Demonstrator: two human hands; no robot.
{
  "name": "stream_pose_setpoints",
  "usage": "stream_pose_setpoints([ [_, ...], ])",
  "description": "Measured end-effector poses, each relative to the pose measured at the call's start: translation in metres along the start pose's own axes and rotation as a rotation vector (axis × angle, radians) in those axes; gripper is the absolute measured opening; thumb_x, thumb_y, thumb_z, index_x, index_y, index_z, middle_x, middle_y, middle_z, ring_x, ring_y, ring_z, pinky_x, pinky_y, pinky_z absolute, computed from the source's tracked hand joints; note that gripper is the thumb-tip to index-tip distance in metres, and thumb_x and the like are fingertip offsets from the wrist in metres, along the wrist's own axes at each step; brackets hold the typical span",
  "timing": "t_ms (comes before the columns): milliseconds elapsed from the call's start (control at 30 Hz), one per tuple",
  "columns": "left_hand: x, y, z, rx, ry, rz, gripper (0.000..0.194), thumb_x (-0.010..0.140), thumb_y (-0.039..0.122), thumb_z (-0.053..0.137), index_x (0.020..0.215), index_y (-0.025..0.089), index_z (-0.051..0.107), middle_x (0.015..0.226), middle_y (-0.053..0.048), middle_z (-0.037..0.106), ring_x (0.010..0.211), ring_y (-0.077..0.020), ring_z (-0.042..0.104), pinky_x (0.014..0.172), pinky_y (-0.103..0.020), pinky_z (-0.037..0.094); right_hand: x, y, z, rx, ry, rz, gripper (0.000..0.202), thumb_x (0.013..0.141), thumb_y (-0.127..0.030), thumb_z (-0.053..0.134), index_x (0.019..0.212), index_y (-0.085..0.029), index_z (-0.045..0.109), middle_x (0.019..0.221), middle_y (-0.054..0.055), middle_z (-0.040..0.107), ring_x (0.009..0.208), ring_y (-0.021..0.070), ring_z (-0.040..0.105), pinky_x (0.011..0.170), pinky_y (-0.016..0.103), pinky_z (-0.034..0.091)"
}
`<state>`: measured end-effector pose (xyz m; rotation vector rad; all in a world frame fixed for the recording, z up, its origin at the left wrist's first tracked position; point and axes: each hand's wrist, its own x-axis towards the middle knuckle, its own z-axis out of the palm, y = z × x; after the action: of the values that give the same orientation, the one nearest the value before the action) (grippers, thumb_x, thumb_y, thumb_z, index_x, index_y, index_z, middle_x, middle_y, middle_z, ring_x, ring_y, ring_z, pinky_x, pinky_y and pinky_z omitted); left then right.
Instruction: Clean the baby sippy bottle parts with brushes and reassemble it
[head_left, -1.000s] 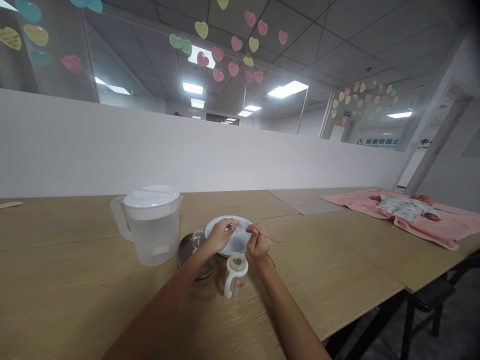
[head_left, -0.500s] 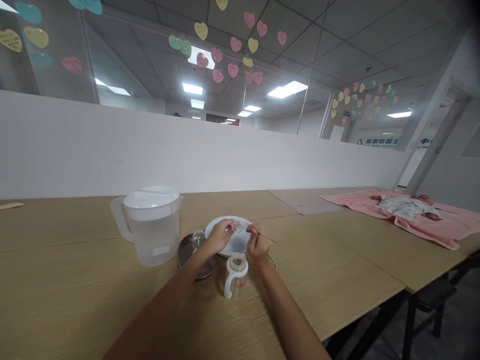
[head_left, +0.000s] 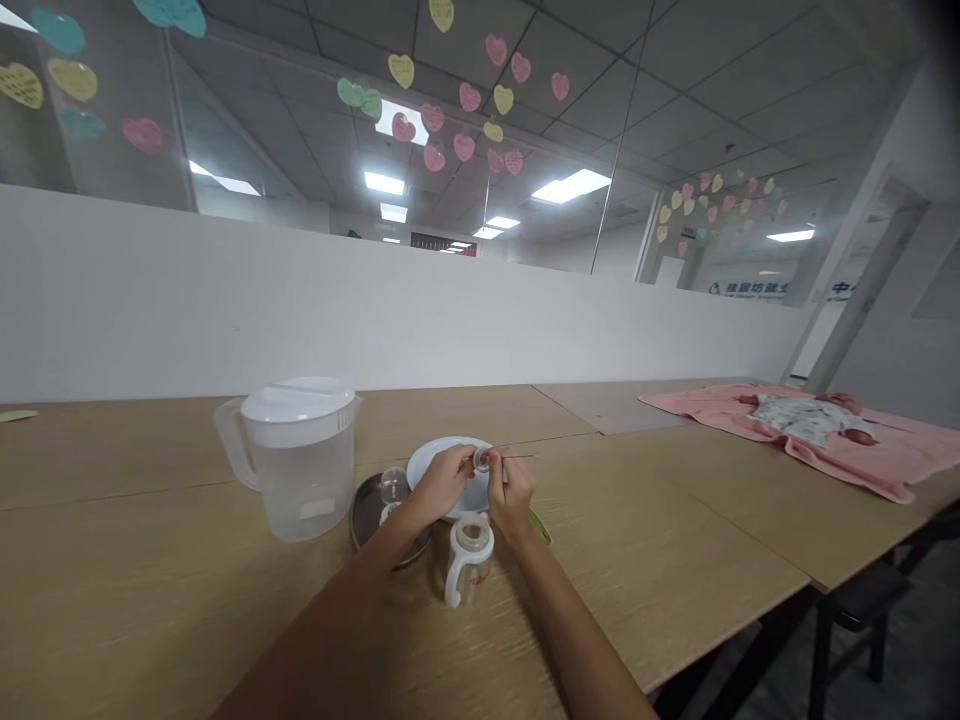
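My left hand (head_left: 442, 485) pinches a small, clear, round piece that looks like a bottle teat (head_left: 481, 459), above a white bowl (head_left: 429, 456). Closed on a thin wire brush (head_left: 525, 457), my right hand (head_left: 513, 497) meets the teat from the right; the brush's tip is too small to make out. Below the hands a clear baby bottle (head_left: 471, 565) with a white handle stands upright without its top. Left of it, a round metal tray (head_left: 364, 512) carries a clear dome cap (head_left: 394, 485) and a white part, half covered by my left arm.
A lidded plastic pitcher (head_left: 301, 465) of water stands on the left. Something green (head_left: 541, 527) lies beside my right wrist. On the far right a baby doll (head_left: 806, 415) in patterned clothes lies on a pink towel (head_left: 885, 480). A white wall (head_left: 420, 320) borders the table's back.
My right hand has moved closer to the teat and turned the brush, whose shaft now lies nearly level. The view has shifted slightly.
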<state>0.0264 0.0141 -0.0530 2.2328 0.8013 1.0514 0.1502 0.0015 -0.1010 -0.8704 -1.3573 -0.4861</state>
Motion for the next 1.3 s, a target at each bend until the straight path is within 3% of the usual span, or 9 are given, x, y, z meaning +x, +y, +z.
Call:
stream_pose_setpoints([
  [100,0.0,-0.008,-0.003,0.022,0.01,0.016,0.025,0.084,0.027,0.039,0.074,0.016,0.059,0.071,-0.003,0.059,0.064,-0.0147,0.051,0.058,-0.023,0.042,0.001,-0.003,-0.005,0.056,0.056,0.048,0.027,0.093,-0.033,0.037,0.086,-0.017,0.058,0.067,0.001,0.061,0.061,0.0123,0.057,0.058,0.023,0.044],
  [267,0.001,-0.008,-0.005,-0.008,0.025,0.0,0.024,0.084,0.027,0.038,0.074,0.016,0.057,0.075,-0.004,0.059,0.066,-0.0148,0.052,0.058,-0.023,0.042,0.002,-0.008,-0.004,-0.011,0.192,0.106,0.033,0.094,-0.031,0.035,0.071,-0.018,0.054,0.053,-0.003,0.051,0.047,0.0095,0.049,0.049,0.021,0.037],
  [533,-0.002,0.02,-0.004,0.089,0.005,0.136,0.023,0.084,0.022,0.037,0.067,0.018,0.05,0.069,-0.002,0.057,0.066,-0.0149,0.05,0.062,-0.024,0.04,0.001,-0.014,0.002,-0.086,0.156,-0.091,0.026,0.092,-0.021,0.044,0.07,-0.018,0.057,0.058,0.0,0.056,0.054,0.0107,0.053,0.053,0.021,0.039],
  [700,-0.003,0.014,-0.015,0.248,0.004,0.1,0.024,0.088,0.022,0.034,0.074,0.019,0.053,0.079,-0.004,0.061,0.075,-0.0172,0.054,0.068,-0.026,0.04,0.004,-0.015,-0.002,0.024,0.084,-0.03,0.02,0.091,-0.021,0.043,0.088,-0.016,0.062,0.077,0.005,0.066,0.07,0.0133,0.061,0.063,0.024,0.046],
  [933,-0.005,0.029,-0.019,0.312,0.001,0.145,0.026,0.091,0.02,0.03,0.079,0.017,0.053,0.082,-0.004,0.061,0.077,-0.0167,0.055,0.07,-0.027,0.043,0.005,-0.02,0.0,0.058,0.135,0.034,0.014,0.087,-0.021,0.052,0.082,-0.018,0.065,0.072,0.004,0.065,0.064,0.0121,0.058,0.063,0.024,0.046],
  [1000,-0.007,0.037,-0.017,0.403,0.008,0.183,0.026,0.092,0.02,0.029,0.084,0.017,0.054,0.088,-0.005,0.061,0.08,-0.0172,0.056,0.071,-0.027,0.043,0.006,-0.018,-0.001,0.067,0.191,0.097,0.016,0.087,-0.026,0.051,0.081,-0.018,0.064,0.075,0.005,0.065,0.07,0.0138,0.059,0.068,0.026,0.046],
  [1100,-0.008,0.044,-0.015,0.598,-0.03,0.176,0.022,0.09,0.014,0.035,0.095,0.017,0.056,0.094,-0.007,0.062,0.082,-0.018,0.056,0.07,-0.028,0.043,0.011,-0.01,-0.004,0.1,0.179,0.316,0.026,0.087,-0.036,0.048,0.077,-0.017,0.062,0.075,0.005,0.064,0.073,0.0153,0.059,0.07,0.028,0.045],
  [1167,-0.007,0.043,-0.015,0.726,-0.02,0.115,0.023,0.087,0.011,0.039,0.1,0.017,0.057,0.096,-0.007,0.062,0.083,-0.0187,0.057,0.071,-0.029,0.043,0.016,0.0,-0.005,0.177,0.182,0.496,0.032,0.085,-0.043,0.047,0.074,-0.016,0.06,0.073,0.005,0.063,0.07,0.0152,0.058,0.067,0.028,0.045],
  [1300,-0.005,0.036,-0.014,0.866,0.0,0.083,0.026,0.089,0.01,0.039,0.105,0.018,0.058,0.099,-0.008,0.063,0.09,-0.0202,0.056,0.076,-0.03,0.043,0.024,0.025,-0.005,0.356,0.321,0.764,0.038,0.077,-0.053,0.051,0.068,-0.016,0.054,0.07,0.004,0.061,0.06,0.0121,0.053,0.058,0.026,0.044],
])
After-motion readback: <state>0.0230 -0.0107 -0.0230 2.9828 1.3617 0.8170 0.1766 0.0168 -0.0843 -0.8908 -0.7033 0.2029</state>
